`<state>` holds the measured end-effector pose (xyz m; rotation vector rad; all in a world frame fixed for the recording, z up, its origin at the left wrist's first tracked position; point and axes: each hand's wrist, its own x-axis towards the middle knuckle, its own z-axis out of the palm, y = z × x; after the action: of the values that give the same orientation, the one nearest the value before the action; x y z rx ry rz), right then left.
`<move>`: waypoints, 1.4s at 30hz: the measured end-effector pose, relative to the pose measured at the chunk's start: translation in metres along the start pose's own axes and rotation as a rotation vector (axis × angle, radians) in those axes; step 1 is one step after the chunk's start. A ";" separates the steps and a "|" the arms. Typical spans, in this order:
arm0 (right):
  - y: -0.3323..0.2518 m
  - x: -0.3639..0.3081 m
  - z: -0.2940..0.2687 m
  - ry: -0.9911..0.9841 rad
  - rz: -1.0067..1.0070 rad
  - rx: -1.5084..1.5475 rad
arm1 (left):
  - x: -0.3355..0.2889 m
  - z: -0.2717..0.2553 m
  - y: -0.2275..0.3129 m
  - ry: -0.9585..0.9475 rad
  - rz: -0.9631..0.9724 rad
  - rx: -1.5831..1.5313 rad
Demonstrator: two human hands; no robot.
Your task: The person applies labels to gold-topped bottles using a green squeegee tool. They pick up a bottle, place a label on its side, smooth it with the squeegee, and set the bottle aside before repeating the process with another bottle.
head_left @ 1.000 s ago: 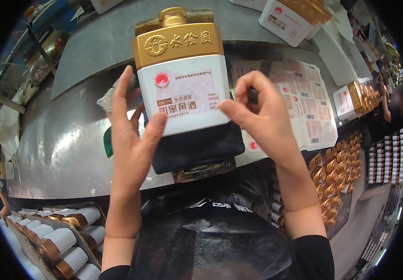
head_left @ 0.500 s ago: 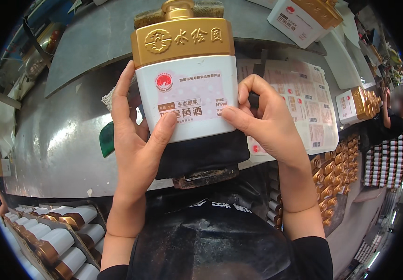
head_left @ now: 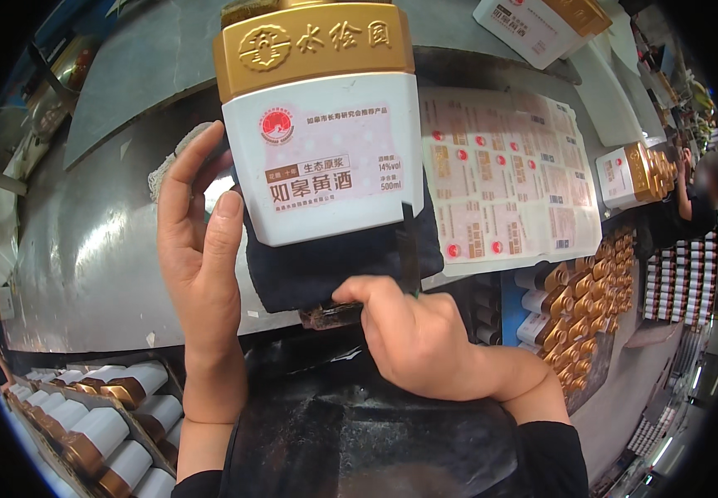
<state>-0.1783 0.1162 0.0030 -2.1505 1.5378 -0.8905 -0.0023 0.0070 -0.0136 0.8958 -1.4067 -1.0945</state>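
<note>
A flat white bottle (head_left: 325, 220) with a gold shoulder lies face up on a dark cloth pad (head_left: 317, 278), its neck end away from me. On its front is a pale pink label (head_left: 359, 148) with a red round emblem. My left hand (head_left: 201, 241) is open beside the bottle's left edge, fingers and thumb apart; whether a fingertip touches it I cannot tell. Closed below the bottle's lower right corner, my right hand (head_left: 417, 340) grips a thin dark flat strip (head_left: 409, 257), whose upper end overlaps that corner.
Sheets of printed labels (head_left: 508, 183) lie right of the pad on the metal table (head_left: 110, 274). Two more white-and-gold bottles stand farther right, one being this bottle (head_left: 620, 178). A grey rag (head_left: 168, 170) is behind my left hand. Crated bottles (head_left: 97, 427) fill the lower left; another person (head_left: 699, 207) is at far right.
Both hands have come off the bottle's front. The left shifted left with its thumb lifted; the right moved down and left, now showing the dark strip. The bottle sits slightly higher and farther left in view.
</note>
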 end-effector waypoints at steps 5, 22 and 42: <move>0.003 0.004 0.003 -0.004 0.028 0.003 | -0.004 0.000 0.000 0.013 -0.017 0.008; 0.000 0.010 0.004 -0.052 0.070 0.115 | -0.006 -0.001 -0.001 -0.002 -0.003 0.029; -0.001 0.013 0.003 -0.037 0.068 0.074 | -0.007 0.000 -0.001 0.004 -0.004 0.012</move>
<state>-0.1729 0.1039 0.0049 -2.0392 1.5262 -0.8665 -0.0012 0.0130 -0.0166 0.9097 -1.4101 -1.0881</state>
